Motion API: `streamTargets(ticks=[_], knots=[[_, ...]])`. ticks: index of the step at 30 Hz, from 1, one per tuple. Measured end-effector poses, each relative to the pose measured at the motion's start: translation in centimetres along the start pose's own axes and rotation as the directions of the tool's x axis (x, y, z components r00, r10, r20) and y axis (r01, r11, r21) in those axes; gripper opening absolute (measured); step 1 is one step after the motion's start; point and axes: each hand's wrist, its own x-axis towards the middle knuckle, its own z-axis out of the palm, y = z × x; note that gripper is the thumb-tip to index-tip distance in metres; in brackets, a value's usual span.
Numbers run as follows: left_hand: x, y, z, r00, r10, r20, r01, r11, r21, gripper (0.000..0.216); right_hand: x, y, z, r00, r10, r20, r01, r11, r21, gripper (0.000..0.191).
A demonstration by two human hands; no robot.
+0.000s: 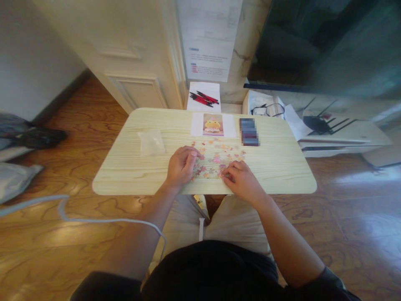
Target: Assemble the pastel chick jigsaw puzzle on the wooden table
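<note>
Many small pink, orange and pale green jigsaw puzzle pieces [216, 158] lie loosely spread over the middle of a pale wood-grain table [275, 169]. My left hand [182, 165] rests at the left edge of the spread, its fingers bent together and the thumb close to the index finger. Whether something sits between those fingertips is too small to see. At the near right side of the pieces, my right hand [240, 179] has its fingers curled and pinched on a puzzle piece [223, 175], mostly covered by the fingertips.
Behind the pieces lies a sheet with a printed yellow cartoon picture [213, 124]. A phone-like pixelated object [249, 132] is to its right, a clear plastic bag [152, 143] to the left. Red pens [203, 99] lie beyond the table. A white cable [112, 220] crosses my left forearm.
</note>
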Motion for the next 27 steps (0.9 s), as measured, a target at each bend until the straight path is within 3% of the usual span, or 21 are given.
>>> streamTargets(ticks=[10,18,27], knots=[[-0.1,-0.3,-0.1,0.999,-0.041,-0.015,0.041,0.999,-0.036,0.047,-0.1,-0.9,-0.4,0.996,-0.046,0.081,0.039,0.996,0.085,0.005],[0.0,-0.4,-0.3,0.982,-0.186,-0.039,0.181,0.977,-0.111,0.054,0.3,-1.5,-0.2,0.998,-0.043,0.049,0.042,0.999,0.027,0.009],[-0.1,-0.4,-0.4,0.946,-0.308,-0.1,0.278,0.931,-0.235,0.059,3.6,-4.7,2.3,0.994,-0.086,0.062,0.091,0.993,-0.074,0.022]])
